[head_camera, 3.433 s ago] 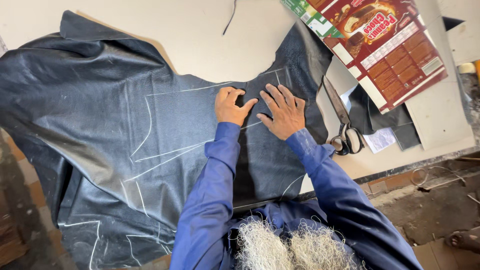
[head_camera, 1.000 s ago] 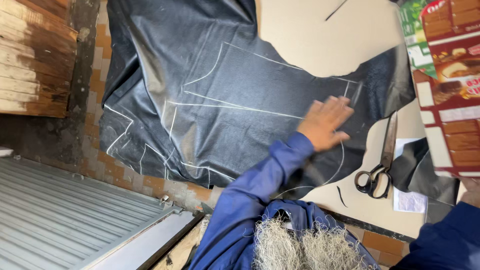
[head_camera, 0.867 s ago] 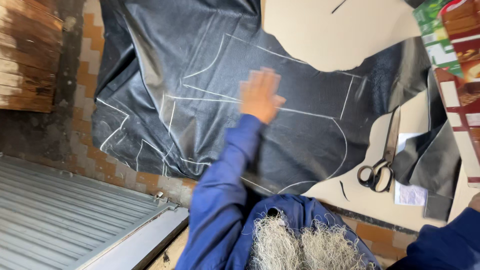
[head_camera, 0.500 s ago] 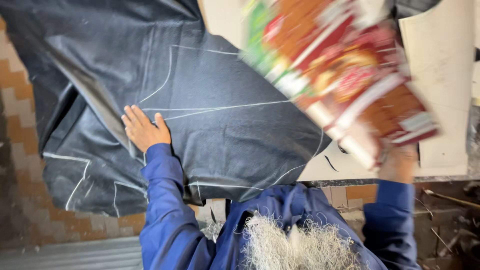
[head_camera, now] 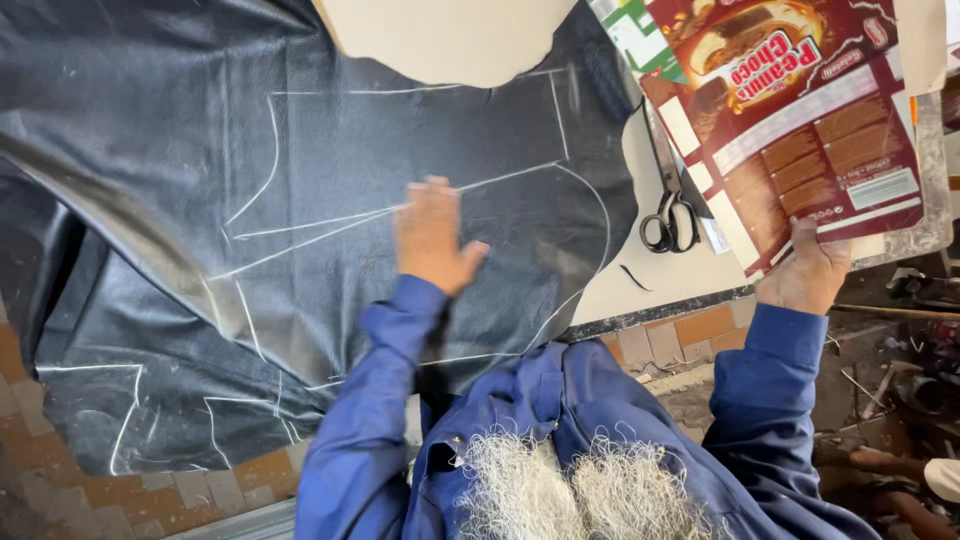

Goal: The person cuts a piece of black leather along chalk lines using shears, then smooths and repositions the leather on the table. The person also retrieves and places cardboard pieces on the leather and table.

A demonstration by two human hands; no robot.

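Fingers of the left hand [head_camera: 432, 240] lie spread flat on the black leather sheet [head_camera: 300, 230], which drapes over the table [head_camera: 470, 35] and bears white chalk outlines. The right hand [head_camera: 805, 275] pinches the near edge of a flattened brown-and-red carton [head_camera: 800, 110], its long axis running away from the person, angled leftward, beside the scissors [head_camera: 668, 190].

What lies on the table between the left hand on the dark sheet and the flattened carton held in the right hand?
In the head view, scissors lie on the pale tabletop between left hand and carton.
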